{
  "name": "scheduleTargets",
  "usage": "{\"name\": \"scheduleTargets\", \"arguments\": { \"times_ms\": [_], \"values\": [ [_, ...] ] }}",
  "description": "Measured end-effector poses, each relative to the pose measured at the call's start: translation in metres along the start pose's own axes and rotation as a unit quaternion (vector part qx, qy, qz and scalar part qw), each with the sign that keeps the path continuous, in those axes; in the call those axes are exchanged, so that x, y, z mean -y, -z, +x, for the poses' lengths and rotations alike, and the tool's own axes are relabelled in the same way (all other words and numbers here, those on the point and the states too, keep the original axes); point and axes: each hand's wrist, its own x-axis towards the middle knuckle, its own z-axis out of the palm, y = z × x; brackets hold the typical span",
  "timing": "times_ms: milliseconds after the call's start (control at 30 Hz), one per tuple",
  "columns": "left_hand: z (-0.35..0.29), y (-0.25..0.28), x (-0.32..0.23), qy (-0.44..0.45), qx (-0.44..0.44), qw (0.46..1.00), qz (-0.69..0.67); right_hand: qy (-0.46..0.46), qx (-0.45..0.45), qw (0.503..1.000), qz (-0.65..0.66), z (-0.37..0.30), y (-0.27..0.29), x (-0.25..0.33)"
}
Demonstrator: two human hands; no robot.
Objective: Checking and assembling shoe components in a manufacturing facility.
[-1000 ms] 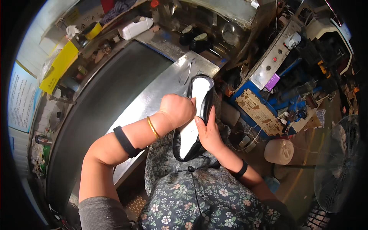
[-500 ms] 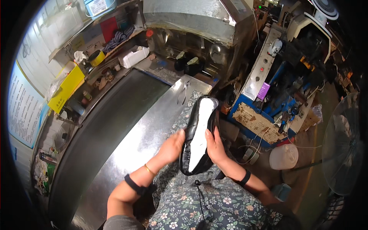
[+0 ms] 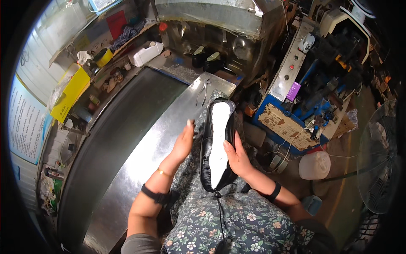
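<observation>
A black shoe upper (image 3: 205, 163) lies in front of me with its sole side turned up. A long white insole (image 3: 218, 144) fills its middle, and the black edge looks gathered near the end closest to me. My right hand (image 3: 239, 157) grips the shoe by its right side, thumb over the white insole. Off to the left of the shoe, my left hand (image 3: 184, 139) is raised over the shiny metal tabletop (image 3: 146, 146), touching nothing, its fingers stretched out. A pair of pliers (image 3: 204, 94) rests at the tabletop's far end.
A dark conveyor belt (image 3: 122, 114) runs along the tabletop's left. Beyond it, a shelf holds a yellow box (image 3: 71, 94) and a white jug (image 3: 146, 53). A blue machine (image 3: 281, 127), a whitish bucket (image 3: 314, 165) and a fan (image 3: 378, 156) stand on the right.
My left hand has let go of the shoe's left side and moved up and left, its fingers straightening. The shoe stands more upright in my right hand.
</observation>
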Motion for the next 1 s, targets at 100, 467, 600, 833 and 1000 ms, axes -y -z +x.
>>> {"name": "scheduleTargets", "arguments": {
  "times_ms": [100, 467, 600, 833, 1000],
  "values": [
    [0.027, -0.028, -0.026, 0.03, -0.052, 0.986, 0.157, 0.011, 0.053, 0.997, -0.063, 0.002, 0.004, 0.011],
    [0.032, -0.01, -0.054, -0.225, -0.078, 0.832, 0.501, -0.017, 0.032, 0.996, -0.08, 0.029, -0.01, 0.016],
    [-0.009, -0.04, -0.02, -0.126, -0.079, 0.974, 0.172, 0.057, 0.0, 0.992, -0.109, 0.007, -0.009, 0.006],
    [0.008, -0.051, -0.016, -0.013, -0.027, 0.977, -0.212, 0.033, 0.089, 0.993, -0.066, 0.007, 0.018, 0.008],
    [0.047, -0.035, -0.041, -0.141, 0.014, 0.972, -0.187, 0.036, 0.108, 0.992, -0.059, 0.0, 0.023, 0.012]
  ]
}}
